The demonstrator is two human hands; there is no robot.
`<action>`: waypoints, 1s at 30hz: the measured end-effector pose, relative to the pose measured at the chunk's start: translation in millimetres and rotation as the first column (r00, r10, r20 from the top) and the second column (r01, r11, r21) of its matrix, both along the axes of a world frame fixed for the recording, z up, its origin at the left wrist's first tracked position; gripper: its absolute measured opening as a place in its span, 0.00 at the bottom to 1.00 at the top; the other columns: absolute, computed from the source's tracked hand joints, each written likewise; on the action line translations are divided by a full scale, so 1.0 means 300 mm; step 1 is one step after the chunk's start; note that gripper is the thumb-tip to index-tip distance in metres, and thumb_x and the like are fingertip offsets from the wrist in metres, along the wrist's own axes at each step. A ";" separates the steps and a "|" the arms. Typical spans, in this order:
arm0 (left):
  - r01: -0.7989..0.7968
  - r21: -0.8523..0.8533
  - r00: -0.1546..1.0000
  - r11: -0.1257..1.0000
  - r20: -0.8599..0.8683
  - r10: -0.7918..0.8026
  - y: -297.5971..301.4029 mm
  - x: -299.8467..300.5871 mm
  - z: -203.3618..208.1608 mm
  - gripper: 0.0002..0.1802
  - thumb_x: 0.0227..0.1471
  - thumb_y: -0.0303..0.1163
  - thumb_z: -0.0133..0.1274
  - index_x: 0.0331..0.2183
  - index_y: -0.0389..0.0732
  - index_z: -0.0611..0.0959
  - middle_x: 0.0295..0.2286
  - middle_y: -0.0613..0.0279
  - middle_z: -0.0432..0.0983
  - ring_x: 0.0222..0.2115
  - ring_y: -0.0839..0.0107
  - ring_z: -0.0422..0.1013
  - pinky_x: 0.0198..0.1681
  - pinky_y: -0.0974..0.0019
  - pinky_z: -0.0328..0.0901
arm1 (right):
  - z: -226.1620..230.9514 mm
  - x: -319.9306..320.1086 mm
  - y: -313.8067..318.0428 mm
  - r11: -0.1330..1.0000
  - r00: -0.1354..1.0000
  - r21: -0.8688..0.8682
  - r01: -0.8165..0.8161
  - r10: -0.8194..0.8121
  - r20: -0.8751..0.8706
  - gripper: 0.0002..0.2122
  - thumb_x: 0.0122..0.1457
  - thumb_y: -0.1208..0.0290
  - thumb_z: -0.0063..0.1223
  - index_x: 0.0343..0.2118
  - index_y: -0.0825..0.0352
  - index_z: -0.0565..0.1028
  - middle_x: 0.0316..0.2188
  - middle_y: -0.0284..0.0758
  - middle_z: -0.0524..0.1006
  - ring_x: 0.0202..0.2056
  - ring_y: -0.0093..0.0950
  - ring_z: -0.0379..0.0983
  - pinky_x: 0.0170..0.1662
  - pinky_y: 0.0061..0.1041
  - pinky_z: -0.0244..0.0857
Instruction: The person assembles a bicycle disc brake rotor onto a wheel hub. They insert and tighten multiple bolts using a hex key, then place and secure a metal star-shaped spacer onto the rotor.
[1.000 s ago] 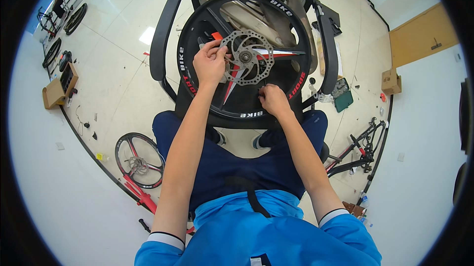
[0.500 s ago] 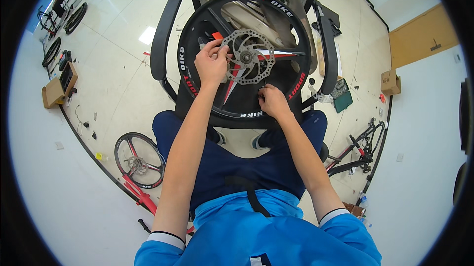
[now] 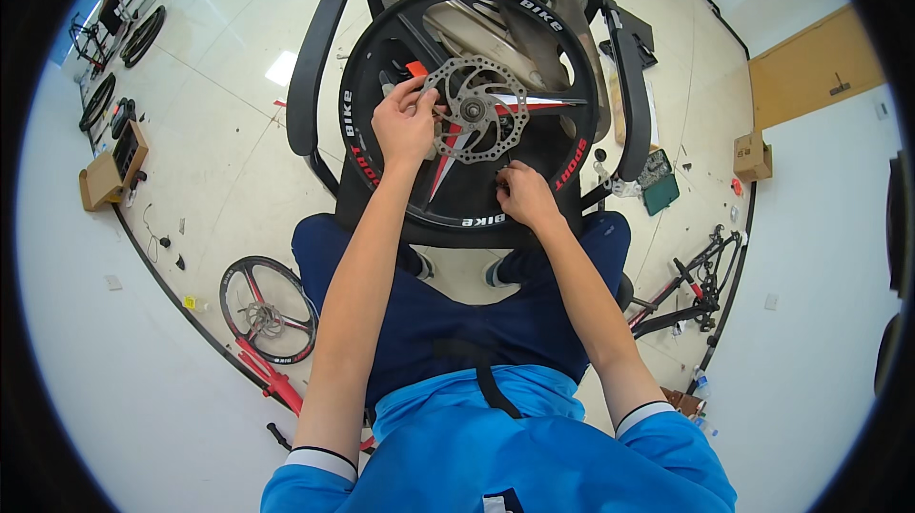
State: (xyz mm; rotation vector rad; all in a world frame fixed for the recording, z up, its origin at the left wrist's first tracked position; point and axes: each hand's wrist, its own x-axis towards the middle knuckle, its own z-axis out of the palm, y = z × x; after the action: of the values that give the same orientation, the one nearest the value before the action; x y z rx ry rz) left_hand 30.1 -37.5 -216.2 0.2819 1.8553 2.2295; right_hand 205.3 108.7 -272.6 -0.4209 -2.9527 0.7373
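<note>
A black bicycle wheel (image 3: 372,146) with red and white spokes lies flat on the seat of an office chair (image 3: 310,75) in front of me. A silver brake disc (image 3: 481,113) sits at its hub. My left hand (image 3: 405,122) rests at the disc's left edge, fingers pinched on a small tool or bolt there; a red-handled piece (image 3: 416,68) shows just above the fingers. My right hand (image 3: 522,194) lies on the wheel below the disc, fingers curled; what it holds is hidden.
A second wheel on a red frame (image 3: 262,308) lies on the floor at my left. Cardboard boxes stand at the left (image 3: 100,175) and right (image 3: 751,156). A black bike frame (image 3: 691,284) lies at the right. More wheels (image 3: 95,99) lean far left.
My left hand has shifted slightly right and down along the disc's edge. My right hand stays in place on the wheel.
</note>
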 end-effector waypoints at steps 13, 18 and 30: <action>0.018 -0.010 1.000 1.000 0.004 -0.018 -0.002 -0.009 -0.001 0.17 0.58 0.24 0.57 0.48 0.30 0.79 0.34 0.54 0.83 0.29 0.72 0.80 0.29 0.74 0.74 | -0.007 -0.001 0.002 1.000 1.000 0.009 -0.011 0.011 0.002 0.07 0.48 0.77 0.57 0.31 0.70 0.81 0.35 0.44 0.77 0.38 0.45 0.77 0.45 0.41 0.72; 0.013 0.000 1.000 1.000 0.010 -0.013 -0.001 -0.011 -0.003 0.17 0.58 0.24 0.58 0.48 0.30 0.79 0.34 0.54 0.83 0.29 0.72 0.80 0.30 0.73 0.74 | 0.004 0.002 -0.005 1.000 1.000 0.000 0.001 -0.001 -0.002 0.07 0.49 0.77 0.57 0.31 0.70 0.81 0.36 0.44 0.78 0.38 0.45 0.77 0.45 0.41 0.72; 0.009 -0.007 1.000 1.000 0.014 -0.009 0.002 -0.013 0.004 0.16 0.57 0.24 0.57 0.48 0.31 0.80 0.35 0.54 0.83 0.30 0.72 0.80 0.30 0.73 0.74 | 0.006 0.006 0.006 0.995 0.997 0.059 -0.076 0.078 -0.026 0.06 0.53 0.74 0.57 0.30 0.70 0.81 0.34 0.43 0.78 0.36 0.44 0.77 0.42 0.40 0.73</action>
State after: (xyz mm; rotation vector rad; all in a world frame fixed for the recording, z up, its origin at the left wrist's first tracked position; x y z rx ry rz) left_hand 26.2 -36.8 -215.1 0.2717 1.8506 2.2134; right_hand 207.2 110.5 -270.9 -0.2911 -2.9702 0.6573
